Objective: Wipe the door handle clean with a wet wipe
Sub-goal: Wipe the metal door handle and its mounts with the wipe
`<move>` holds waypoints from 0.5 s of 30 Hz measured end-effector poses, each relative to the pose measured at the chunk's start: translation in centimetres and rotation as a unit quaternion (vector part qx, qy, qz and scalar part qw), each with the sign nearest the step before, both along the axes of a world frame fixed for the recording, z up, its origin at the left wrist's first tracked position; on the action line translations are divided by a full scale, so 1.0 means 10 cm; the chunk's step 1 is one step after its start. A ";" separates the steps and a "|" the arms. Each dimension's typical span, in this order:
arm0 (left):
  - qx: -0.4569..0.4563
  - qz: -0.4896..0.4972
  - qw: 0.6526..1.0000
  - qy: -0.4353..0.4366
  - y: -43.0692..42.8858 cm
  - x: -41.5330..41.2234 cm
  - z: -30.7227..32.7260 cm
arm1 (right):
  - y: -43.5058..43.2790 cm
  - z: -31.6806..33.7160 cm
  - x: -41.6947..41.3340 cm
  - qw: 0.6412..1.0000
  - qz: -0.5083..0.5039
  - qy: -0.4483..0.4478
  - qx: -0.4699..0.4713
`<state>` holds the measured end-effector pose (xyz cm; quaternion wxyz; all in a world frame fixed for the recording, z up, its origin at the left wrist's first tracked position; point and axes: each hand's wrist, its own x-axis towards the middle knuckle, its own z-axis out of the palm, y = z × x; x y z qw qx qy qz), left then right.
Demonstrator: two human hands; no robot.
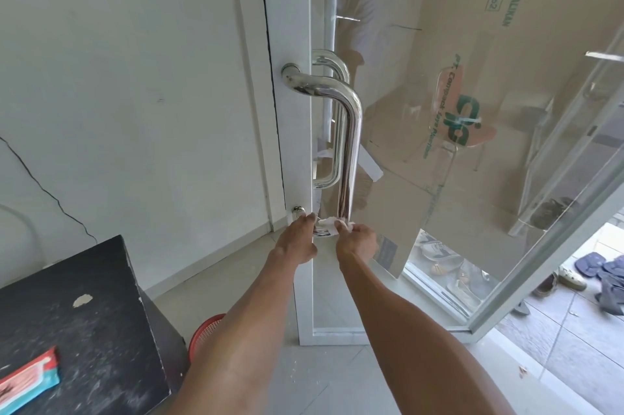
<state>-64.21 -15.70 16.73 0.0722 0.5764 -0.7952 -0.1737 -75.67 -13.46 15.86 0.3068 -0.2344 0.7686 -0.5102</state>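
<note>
At the btm bend of the chrome door handle (pixel 349 144), both hands are working the wet wipe (pixel 328 222), which is lying draped round the tube where it is turning back toward the door. Right hand (pixel 358 242) is gripping one end w/ fingers curled round it. Left hand (pixel 297 240) is pinching the other end at the fingertips, close to the white frame.

Wipe is looking thin, limp & damp, so it's prob. going to bunch or tear if yanked. Keeping it taut btwn the two ends & sawing it back & forth is looking like the sensible hold.

Handle is reading as rigid polished steel, fixed to the glass door (pixel 331 299) & likely slippery once wet. No need to grab it, just press thru the wipe. Upper bend & long straight run are sitting bare of the wipe.

Wipes pack (pixel 28 377) is lying on the black cabinet (pixel 84 313), well apart to the left.
</note>
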 end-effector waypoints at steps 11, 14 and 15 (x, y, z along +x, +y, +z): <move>-0.133 0.017 0.990 -0.048 -0.05 0.19 0.15 | -0.06 0.62 0.08 0.959 0.052 0.169 -0.220; -0.146 0.007 0.987 -0.070 -0.06 0.25 0.22 | -0.08 0.72 0.06 0.945 0.055 0.185 -0.262; -0.154 0.005 0.985 -0.075 -0.06 0.26 0.24 | -0.07 0.71 0.05 0.947 0.057 0.176 -0.262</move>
